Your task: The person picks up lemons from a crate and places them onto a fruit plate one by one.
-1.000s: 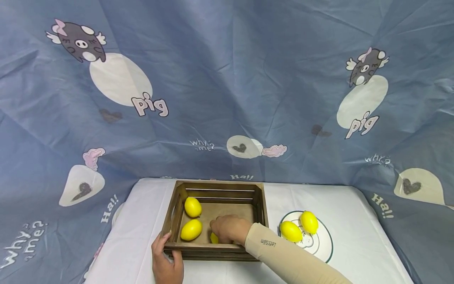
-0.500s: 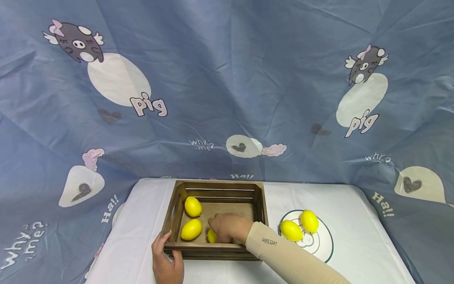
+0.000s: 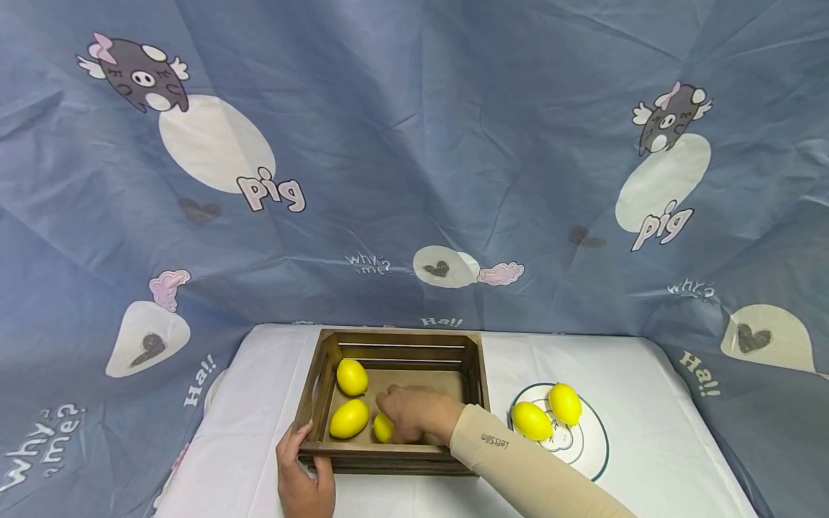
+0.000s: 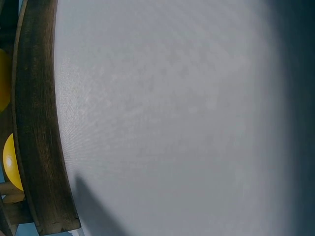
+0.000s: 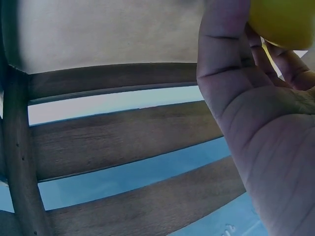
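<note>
A brown slatted wooden crate (image 3: 401, 449) stands on the white-covered table. My left hand (image 3: 307, 480) grips its near left corner; that hand is out of sight in the left wrist view, where the crate's wall (image 4: 40, 113) shows. Inside the crate, near the front wall, my right hand (image 3: 417, 412) holds a yellow lemon (image 3: 382, 429), partly covered by the hand. The right wrist view has the fingers bent about this lemon (image 5: 285, 22). Two other lemons lie along the crate's left side, one behind (image 3: 352, 378) and one in front (image 3: 350, 419).
To the right of the crate, a white plate (image 3: 586, 459) with a dark rim carries two more lemons, the left one (image 3: 532, 421) touching or close to the right one (image 3: 565, 404). A blue printed cloth (image 3: 550, 180) hangs behind the table.
The right hand has shifted slightly left inside the crate, and more of its lemon shows beside the fingers. My left hand and the other lemons stay where they were.
</note>
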A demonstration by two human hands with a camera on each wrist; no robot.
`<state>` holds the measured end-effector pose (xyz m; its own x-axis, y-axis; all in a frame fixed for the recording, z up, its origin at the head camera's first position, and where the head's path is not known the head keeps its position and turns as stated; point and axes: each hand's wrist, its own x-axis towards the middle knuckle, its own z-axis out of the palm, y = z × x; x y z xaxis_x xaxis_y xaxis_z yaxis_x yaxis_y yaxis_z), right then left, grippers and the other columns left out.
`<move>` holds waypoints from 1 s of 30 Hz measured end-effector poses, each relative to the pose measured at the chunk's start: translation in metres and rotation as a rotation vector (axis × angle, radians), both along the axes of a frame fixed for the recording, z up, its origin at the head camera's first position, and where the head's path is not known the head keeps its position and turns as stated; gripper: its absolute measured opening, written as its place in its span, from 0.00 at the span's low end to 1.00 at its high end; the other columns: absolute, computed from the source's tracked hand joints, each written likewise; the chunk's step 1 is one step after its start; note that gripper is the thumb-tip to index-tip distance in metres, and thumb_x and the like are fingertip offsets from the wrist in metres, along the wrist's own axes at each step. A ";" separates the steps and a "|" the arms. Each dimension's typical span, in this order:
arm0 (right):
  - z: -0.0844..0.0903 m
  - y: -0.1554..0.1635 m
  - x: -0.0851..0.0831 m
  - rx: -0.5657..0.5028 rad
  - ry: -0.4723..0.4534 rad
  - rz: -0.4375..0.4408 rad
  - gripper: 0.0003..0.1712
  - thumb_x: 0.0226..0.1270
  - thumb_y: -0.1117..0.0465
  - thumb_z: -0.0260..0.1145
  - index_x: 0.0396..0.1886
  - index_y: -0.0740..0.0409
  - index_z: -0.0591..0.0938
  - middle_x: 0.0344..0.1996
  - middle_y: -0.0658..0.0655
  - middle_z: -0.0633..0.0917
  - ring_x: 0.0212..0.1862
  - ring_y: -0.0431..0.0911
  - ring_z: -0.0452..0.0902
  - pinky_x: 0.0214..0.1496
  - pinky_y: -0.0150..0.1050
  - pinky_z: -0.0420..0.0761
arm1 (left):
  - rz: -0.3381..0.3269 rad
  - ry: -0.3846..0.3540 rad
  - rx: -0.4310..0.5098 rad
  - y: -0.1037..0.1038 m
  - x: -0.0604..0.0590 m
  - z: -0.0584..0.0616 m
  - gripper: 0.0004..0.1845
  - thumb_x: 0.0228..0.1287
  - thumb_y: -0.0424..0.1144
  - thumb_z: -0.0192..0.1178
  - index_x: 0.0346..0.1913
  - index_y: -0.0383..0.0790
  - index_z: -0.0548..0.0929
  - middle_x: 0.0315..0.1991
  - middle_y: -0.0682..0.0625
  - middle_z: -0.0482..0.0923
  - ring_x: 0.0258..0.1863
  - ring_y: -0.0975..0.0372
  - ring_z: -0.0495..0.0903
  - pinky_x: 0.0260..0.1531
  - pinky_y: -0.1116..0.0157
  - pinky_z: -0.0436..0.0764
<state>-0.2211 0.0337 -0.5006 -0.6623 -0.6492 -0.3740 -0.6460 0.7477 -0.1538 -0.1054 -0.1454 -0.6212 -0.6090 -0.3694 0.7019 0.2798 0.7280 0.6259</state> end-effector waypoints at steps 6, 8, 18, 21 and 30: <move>0.000 0.001 0.000 -0.002 -0.004 0.005 0.30 0.56 0.45 0.81 0.56 0.49 0.83 0.42 0.50 0.82 0.35 0.41 0.76 0.44 0.36 0.81 | 0.001 0.001 0.001 0.000 0.001 0.000 0.36 0.53 0.16 0.57 0.68 0.37 0.70 0.63 0.32 0.73 0.65 0.56 0.71 0.67 0.76 0.61; 0.000 0.001 -0.001 -0.007 -0.007 0.007 0.30 0.56 0.46 0.81 0.56 0.50 0.83 0.42 0.50 0.82 0.35 0.41 0.76 0.43 0.36 0.81 | 0.002 -0.003 0.000 0.000 0.001 -0.001 0.36 0.53 0.16 0.57 0.68 0.37 0.70 0.63 0.32 0.72 0.65 0.56 0.71 0.67 0.76 0.61; 0.000 0.002 -0.001 -0.009 -0.010 0.012 0.30 0.57 0.46 0.81 0.57 0.49 0.83 0.41 0.50 0.81 0.33 0.42 0.74 0.39 0.36 0.80 | -0.010 0.019 0.002 -0.001 -0.001 -0.002 0.34 0.54 0.18 0.57 0.67 0.35 0.71 0.63 0.31 0.73 0.66 0.63 0.69 0.67 0.76 0.62; -0.001 0.002 -0.001 -0.007 -0.010 0.014 0.30 0.57 0.46 0.81 0.57 0.49 0.83 0.41 0.50 0.81 0.33 0.42 0.74 0.39 0.37 0.80 | -0.014 0.020 0.004 -0.001 -0.002 -0.003 0.33 0.54 0.18 0.57 0.66 0.35 0.71 0.63 0.31 0.73 0.67 0.64 0.68 0.67 0.76 0.63; 0.002 0.002 -0.003 -0.004 -0.011 0.018 0.29 0.57 0.46 0.80 0.56 0.50 0.83 0.40 0.49 0.81 0.34 0.40 0.74 0.40 0.37 0.80 | -0.020 0.058 0.017 -0.002 -0.005 -0.006 0.31 0.53 0.19 0.57 0.64 0.31 0.71 0.61 0.30 0.74 0.69 0.69 0.66 0.68 0.74 0.63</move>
<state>-0.2240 0.0359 -0.4988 -0.6465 -0.6624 -0.3786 -0.6578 0.7353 -0.1633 -0.1106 -0.1471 -0.6268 -0.5749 -0.3697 0.7299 0.3298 0.7117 0.6203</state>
